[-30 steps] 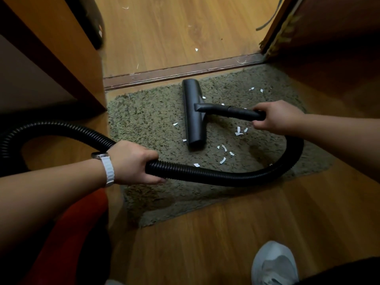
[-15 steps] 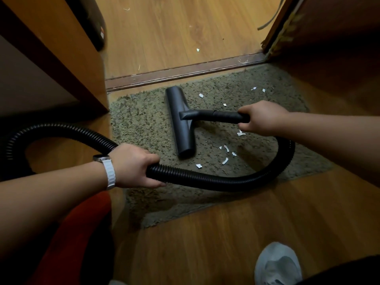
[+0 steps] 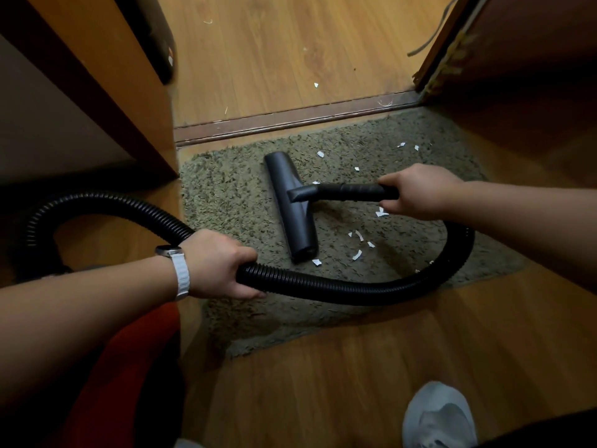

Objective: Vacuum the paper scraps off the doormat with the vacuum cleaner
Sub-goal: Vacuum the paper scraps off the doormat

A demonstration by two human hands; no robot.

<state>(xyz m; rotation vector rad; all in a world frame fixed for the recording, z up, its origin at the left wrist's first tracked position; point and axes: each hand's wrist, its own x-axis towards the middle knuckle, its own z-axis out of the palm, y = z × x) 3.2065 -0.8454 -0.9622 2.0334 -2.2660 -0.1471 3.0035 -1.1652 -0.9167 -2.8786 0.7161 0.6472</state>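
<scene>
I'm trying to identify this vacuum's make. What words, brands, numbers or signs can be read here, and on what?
None: no text is readable in this view.
The floor nozzle, handle tube and hose: plain black, no marking visible.
The watch: nothing legible on it.
The dark object by the doorway: small pale-and-red mark, too blurred to read.

Doormat [image 3: 232, 202]: shaggy, matt pile. Hose [image 3: 323, 287]: ribbed, slightly glossy black plastic. Nozzle [image 3: 292, 205]: smooth, matt plastic. Floor [image 3: 355, 367]: smooth wood-look boards. Scraps [image 3: 357, 254]: white paper.
</scene>
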